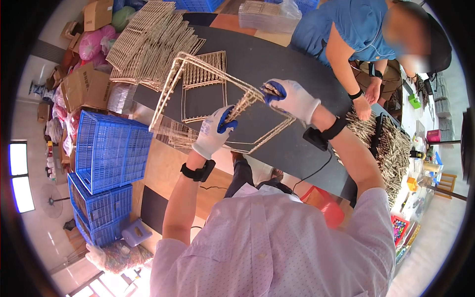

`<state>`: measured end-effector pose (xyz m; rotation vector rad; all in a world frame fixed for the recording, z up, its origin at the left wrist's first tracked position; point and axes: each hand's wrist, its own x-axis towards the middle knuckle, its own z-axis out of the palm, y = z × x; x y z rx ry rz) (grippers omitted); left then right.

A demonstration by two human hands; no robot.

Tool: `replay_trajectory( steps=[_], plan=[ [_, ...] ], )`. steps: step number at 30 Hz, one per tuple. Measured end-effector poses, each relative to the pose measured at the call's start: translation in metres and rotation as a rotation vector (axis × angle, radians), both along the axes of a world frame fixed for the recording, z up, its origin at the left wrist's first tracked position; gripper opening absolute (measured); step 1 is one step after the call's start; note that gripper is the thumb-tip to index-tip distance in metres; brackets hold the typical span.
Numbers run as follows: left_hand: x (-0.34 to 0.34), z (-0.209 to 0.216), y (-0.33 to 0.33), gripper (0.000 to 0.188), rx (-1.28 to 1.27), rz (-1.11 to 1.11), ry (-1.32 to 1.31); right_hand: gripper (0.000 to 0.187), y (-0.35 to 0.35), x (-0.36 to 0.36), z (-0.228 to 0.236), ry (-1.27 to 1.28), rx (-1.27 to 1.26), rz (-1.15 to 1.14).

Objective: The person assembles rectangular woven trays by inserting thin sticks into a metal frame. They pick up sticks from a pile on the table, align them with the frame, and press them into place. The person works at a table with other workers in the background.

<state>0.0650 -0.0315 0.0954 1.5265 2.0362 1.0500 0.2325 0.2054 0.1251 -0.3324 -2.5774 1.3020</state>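
Observation:
Over the dark table I hold a tan, twine-wrapped wire frame (215, 73), made of hinged rectangular sides that stand apart at an angle. My left hand (213, 132), in a white glove with blue fingers, is closed on a row of short tan bars in its middle. In the same kind of glove, my right hand (292, 100) is closed around a small bunch of tan twisted pieces (271, 89) beside the frame's upper right corner. Beneath the raised frame a similar flat rack (204, 71) lies on the table, its upper part filled with slats.
A tall pile of flat tan racks (148, 42) covers the table's far left. At right lies a heap of tan twisted pieces (391, 153), where a co-worker's hands (366, 101) are. Blue crates (111, 153) stand stacked to my left. A black cable (316, 172) crosses the table's near edge.

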Motion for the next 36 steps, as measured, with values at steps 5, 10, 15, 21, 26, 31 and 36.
replay_trajectory(
  steps=[5,10,15,21,26,31,36],
  plan=[
    [-0.002,0.01,0.003,0.054,0.01,-0.176,0.048,0.03,0.01,0.015,-0.007,-0.352,-0.625,0.412],
    [0.005,0.024,0.01,0.051,0.054,-0.144,-0.021,0.028,-0.001,0.027,-0.013,-0.205,-0.771,0.151],
    [0.003,0.026,0.018,0.053,-0.012,-0.272,0.045,0.034,0.001,0.04,-0.013,-0.212,-0.911,0.296],
    [0.006,0.024,0.028,0.052,0.02,-0.28,0.153,0.039,0.002,0.06,-0.011,-0.3,-0.304,0.041],
    [0.031,0.006,0.028,0.053,0.036,-0.081,0.002,0.027,-0.011,0.067,-0.022,0.229,-0.283,-0.388],
    [0.013,-0.023,0.001,0.055,-0.07,0.183,-0.337,0.028,0.017,0.136,-0.045,0.801,-1.041,-0.731],
    [-0.012,-0.044,-0.058,0.053,-0.117,0.271,-0.277,0.031,0.005,0.231,-0.091,-0.231,0.512,-0.631]
  ],
)
